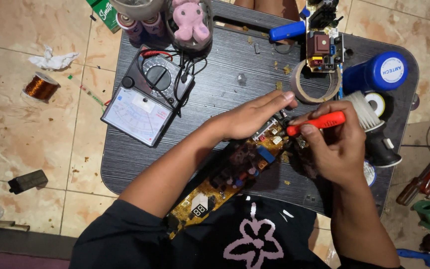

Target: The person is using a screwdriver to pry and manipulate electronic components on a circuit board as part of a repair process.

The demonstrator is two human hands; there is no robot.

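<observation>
Far left, on the tiled floor (21, 134): a spool of copper wire (41, 86), a crumpled white tissue (52, 60) above it, and a small dark block (28, 181) lower down.

Left part of the dark table (125, 169): an analogue multimeter (148, 94) lies tilted, its black and red leads coiled over the dial. Behind it stands a clear cup holding a pink plush toy (190, 20).

Centre: the left hand (252, 117) lies flat, fingers extended and close together, pressing down on the upper end of a long yellow-brown circuit board (230, 177). The board runs diagonally from the person's lap up to the middle of the table, its lower end bearing a small digit display.

Centre right: the right hand (337, 147) is closed around a tool with an orange handle (317, 122), held nearly level; its tip meets the board's upper end just beside the left fingertips. What kind of tip the tool has cannot be told.

Behind the hands: a roll of tan tape (314, 87) with a second, smaller circuit board (323, 45) resting over it, and a blue-handled tool (287, 31) at the table's far edge.

Right: a blue cylinder with a white cap (380, 72) lies on its side; a white-bristled brush (367, 110) sits just below it, near the right hand.

Far right, on the floor: red-handled screwdrivers (424, 182) and a green spool (428, 213).
</observation>
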